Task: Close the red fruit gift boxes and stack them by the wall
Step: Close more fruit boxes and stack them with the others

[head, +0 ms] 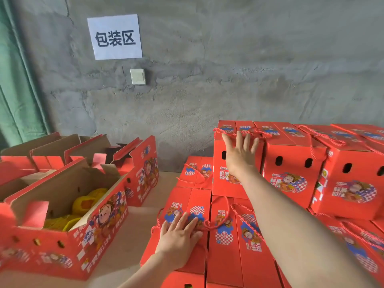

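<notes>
Both hands are held open with the fingers straight, and nothing is gripped. The left hand (179,242) is laid flat, palm down, on the lid of a closed red cardboard gift box with cartoon print (197,196), which lies in the lower tier of closed boxes. The right hand (241,151) is stretched forward with its fingers spread against the upper front of a closed red box in the upper tier (218,190), just below that box's red twisted rope handle (261,133). More closed red boxes (295,163) are stacked to the right of it, against the grey concrete wall (228,80). To the left, an open red box with raised flaps (99,235) is set on the pale table (124,246), with yellow fruit (83,204) seen inside. A white paper sign (115,37) and a light switch (137,76) are fixed to the wall.
</notes>
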A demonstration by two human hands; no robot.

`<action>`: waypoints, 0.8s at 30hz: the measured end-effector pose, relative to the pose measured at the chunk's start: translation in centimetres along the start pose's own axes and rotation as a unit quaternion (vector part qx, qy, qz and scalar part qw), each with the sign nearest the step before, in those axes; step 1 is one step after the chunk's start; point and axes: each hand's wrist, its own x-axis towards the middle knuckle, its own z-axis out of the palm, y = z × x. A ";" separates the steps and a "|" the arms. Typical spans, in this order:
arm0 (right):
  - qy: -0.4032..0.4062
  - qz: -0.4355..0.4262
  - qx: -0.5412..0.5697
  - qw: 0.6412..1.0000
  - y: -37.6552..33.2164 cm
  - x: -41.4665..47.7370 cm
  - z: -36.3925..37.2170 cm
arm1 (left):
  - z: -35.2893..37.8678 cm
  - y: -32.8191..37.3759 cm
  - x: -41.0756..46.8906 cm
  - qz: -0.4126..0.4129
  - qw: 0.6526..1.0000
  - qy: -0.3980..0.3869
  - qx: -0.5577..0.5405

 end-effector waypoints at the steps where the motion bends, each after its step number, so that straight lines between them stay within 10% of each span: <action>1: 0.011 0.002 0.019 1.000 -0.4 -0.9 0.4 | 0.0 0.0 0.0 -0.003 1.000 0.000 0.002; 8: -0.098 -0.038 0.193 0.976 -4.6 -14.4 7.3 | -1.7 1.6 -2.5 0.021 0.985 0.160 0.060; 17: -0.250 -0.050 0.072 0.964 -5.0 -15.4 5.7 | -3.5 -3.7 -9.6 0.100 0.976 0.175 -0.081; 21: -0.128 -0.064 0.103 0.984 -12.1 -15.8 3.8 | -5.1 -10.0 -14.7 0.065 0.975 0.187 -0.103; 24: -0.086 -0.220 0.289 0.928 -22.7 -19.5 3.2 | -5.3 -15.5 -18.0 -0.028 0.977 0.180 -0.113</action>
